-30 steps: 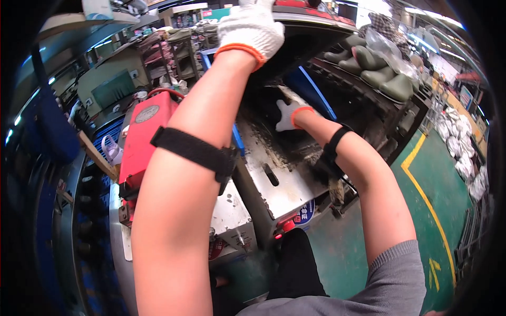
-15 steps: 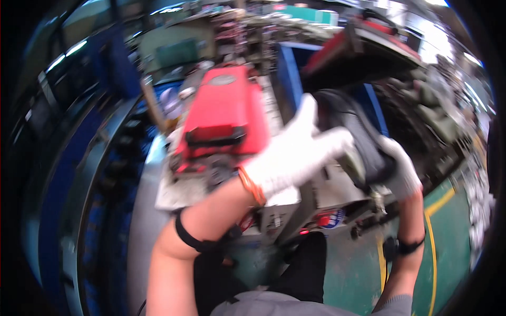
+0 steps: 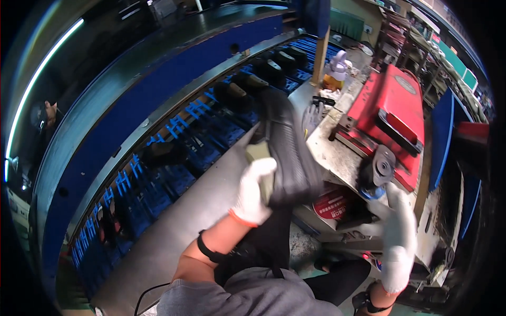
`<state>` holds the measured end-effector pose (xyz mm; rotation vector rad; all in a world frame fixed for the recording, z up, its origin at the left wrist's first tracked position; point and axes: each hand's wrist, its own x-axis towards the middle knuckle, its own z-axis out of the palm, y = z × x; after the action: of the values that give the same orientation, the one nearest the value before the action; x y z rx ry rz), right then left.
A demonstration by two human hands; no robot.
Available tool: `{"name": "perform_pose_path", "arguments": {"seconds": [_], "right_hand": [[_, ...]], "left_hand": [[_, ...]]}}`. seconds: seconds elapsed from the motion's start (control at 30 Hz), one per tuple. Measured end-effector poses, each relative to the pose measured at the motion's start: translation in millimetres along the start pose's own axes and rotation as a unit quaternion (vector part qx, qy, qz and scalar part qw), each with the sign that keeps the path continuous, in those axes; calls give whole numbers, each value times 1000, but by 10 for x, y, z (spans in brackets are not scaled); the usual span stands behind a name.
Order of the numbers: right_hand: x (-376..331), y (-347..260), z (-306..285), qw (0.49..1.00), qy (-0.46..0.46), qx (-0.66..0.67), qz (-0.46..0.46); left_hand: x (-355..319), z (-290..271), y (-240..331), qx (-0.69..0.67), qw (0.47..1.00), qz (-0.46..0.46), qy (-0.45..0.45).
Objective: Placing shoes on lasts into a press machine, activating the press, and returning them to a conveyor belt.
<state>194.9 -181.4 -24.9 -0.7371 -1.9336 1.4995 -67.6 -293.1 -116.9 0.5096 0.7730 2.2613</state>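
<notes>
My left hand (image 3: 252, 193), in a white glove, is wrapped round a pale yellow-green shoe last (image 3: 258, 152) that sits inside a black shoe (image 3: 291, 152). The shoe is tilted, held over the grey ledge in front of the rack. My right hand (image 3: 399, 237), also gloved in white, holds nothing. Its fingers are apart and somewhat blurred, just below the round dark fitting (image 3: 383, 164) at the front of a red machine (image 3: 395, 105). Whether the fingertips touch that fitting I cannot tell.
Along the left runs a rack with blue slotted supports (image 3: 176, 126), where several dark shoes (image 3: 266, 71) stand. A smooth grey ledge (image 3: 205, 205) borders it. A bottle with amber liquid (image 3: 334, 76) stands behind the worn worktable (image 3: 329, 150). Blue panels (image 3: 443, 139) rise on the right.
My view has swung left toward the rack. The shoe, earlier between both hands beside the right-hand machine, is now in my left hand alone. My right hand has let go of it.
</notes>
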Motion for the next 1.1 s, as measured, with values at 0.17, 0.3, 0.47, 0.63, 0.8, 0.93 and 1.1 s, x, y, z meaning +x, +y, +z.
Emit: {"name": "perform_pose_path", "arguments": {"seconds": [0.17, 0.3, 0.47, 0.63, 0.8, 0.93, 1.1], "right_hand": [[-88, 441, -390, 974, 201, -40, -101], [-176, 545, -692, 958, 268, -61, -86], [-136, 596, -774, 935, 341, -47, -88], [-86, 621, -698, 934, 347, -35, -71], [-80, 709, -728, 937, 342, -23, -63], [-7, 725, -649, 938, 347, -11, -25], [-90, 865, -699, 948, 317, 15, -32]], "left_hand": [[1426, -1357, 278, 233, 928, 44, 287], [2371, -2210, 475, 335, 857, 89, 382], [2891, -3160, 650, 546, 691, -43, 472], [2661, -2929, 597, 528, 760, -39, 377], [1605, -2350, 957, 727, 438, 246, 467], [1321, -2802, 1462, 449, 515, 79, 726], [1436, -2966, 1641, 319, 552, 12, 770]]}}
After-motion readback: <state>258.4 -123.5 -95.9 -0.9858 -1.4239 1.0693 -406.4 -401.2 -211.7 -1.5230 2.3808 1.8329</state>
